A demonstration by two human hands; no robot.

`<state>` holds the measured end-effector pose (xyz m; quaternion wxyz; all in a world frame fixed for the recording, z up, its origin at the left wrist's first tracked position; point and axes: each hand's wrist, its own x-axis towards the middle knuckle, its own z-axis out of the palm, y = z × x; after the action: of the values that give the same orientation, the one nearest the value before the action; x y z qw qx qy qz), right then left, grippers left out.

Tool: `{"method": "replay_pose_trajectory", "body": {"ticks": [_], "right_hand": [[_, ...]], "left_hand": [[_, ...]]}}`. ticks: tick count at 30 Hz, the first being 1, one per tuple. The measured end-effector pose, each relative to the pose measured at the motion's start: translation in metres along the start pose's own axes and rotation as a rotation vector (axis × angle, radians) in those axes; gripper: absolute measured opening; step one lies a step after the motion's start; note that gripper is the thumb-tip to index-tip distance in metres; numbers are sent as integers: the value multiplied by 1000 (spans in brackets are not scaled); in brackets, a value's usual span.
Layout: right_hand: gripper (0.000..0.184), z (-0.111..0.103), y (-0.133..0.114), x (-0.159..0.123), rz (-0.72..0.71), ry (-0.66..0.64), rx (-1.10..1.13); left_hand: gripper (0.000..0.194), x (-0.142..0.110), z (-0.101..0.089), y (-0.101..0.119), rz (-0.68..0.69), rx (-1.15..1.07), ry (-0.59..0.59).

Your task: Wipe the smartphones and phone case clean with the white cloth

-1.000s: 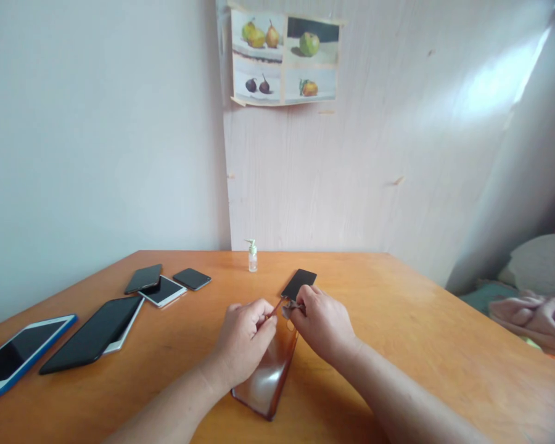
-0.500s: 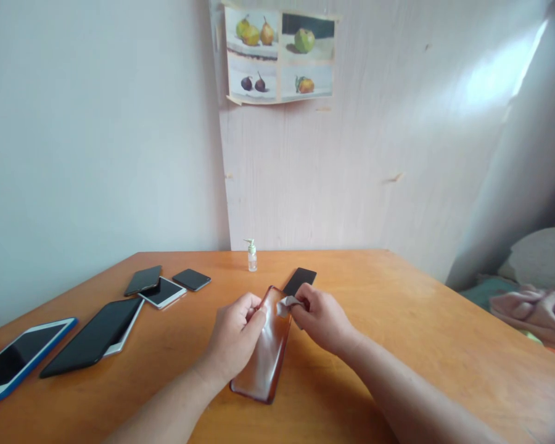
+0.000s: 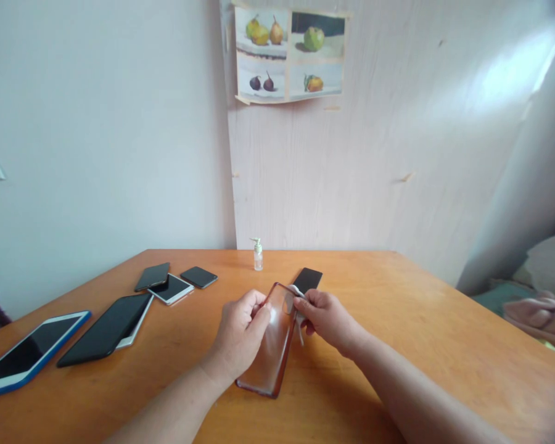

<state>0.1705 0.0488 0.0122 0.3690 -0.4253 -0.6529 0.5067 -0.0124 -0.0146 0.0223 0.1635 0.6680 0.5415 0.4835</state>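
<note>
A clear phone case (image 3: 269, 357) with a reddish-brown rim is tilted above the wooden table. My left hand (image 3: 243, 330) pinches its upper left edge between thumb and fingers. At the upper right edge, by the camera cutout, my right hand (image 3: 326, 317) is closed on a white wipe (image 3: 300, 333); part of the wipe hangs below the fingers and part shows over the rim. Behind the case and right hand lies a black phone (image 3: 309, 279), partly covered by them.
Left on the table (image 3: 398, 345) lie a blue-edged tablet (image 3: 34, 348), a black tablet (image 3: 106, 327) over a white-edged device, a white phone (image 3: 172, 288) and two dark phones (image 3: 152, 277), (image 3: 198, 277). A small pump bottle (image 3: 258, 256) stands at the back.
My right hand has moved the wipe from the inner face of the case to its right rim. The camera view has turned slightly left.
</note>
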Motion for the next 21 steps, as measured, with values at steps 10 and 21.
{"method": "replay_pose_trajectory", "body": {"ticks": [10, 21], "right_hand": [[46, 7, -4, -15, 24, -369, -9], [37, 5, -1, -12, -42, -316, -36]], "left_hand": [[26, 5, -12, -4, 10, 63, 169], [25, 2, -5, -3, 7, -15, 108]]}}
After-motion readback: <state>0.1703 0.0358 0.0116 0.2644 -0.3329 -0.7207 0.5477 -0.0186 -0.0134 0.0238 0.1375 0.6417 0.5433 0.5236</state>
